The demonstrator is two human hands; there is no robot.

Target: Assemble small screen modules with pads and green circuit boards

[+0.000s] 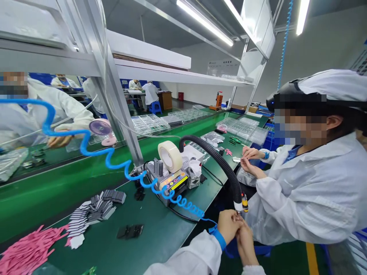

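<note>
My left hand point(227, 226), with a blue wrist strap point(218, 237), meets my right hand point(245, 237) beyond the bench's front edge. The fingers of both hands are pinched together around something small, too hidden to make out. Just above the fingertips is the white nozzle point(238, 206) of a black ribbed hose point(219, 162), with a yellow and black part point(244, 202) on its side. A coiled blue cord point(183, 201) runs from the strap across the bench. Small black parts point(130, 231) lie on the green mat to the left.
A tape dispenser point(174, 182) with a cream tape roll point(169, 156) stands mid-bench. Pink strips point(30, 248) and striped black-and-white pieces point(91, 212) lie at left. A co-worker point(304, 191) sits close on the right. A metal post point(120, 99) rises from the bench.
</note>
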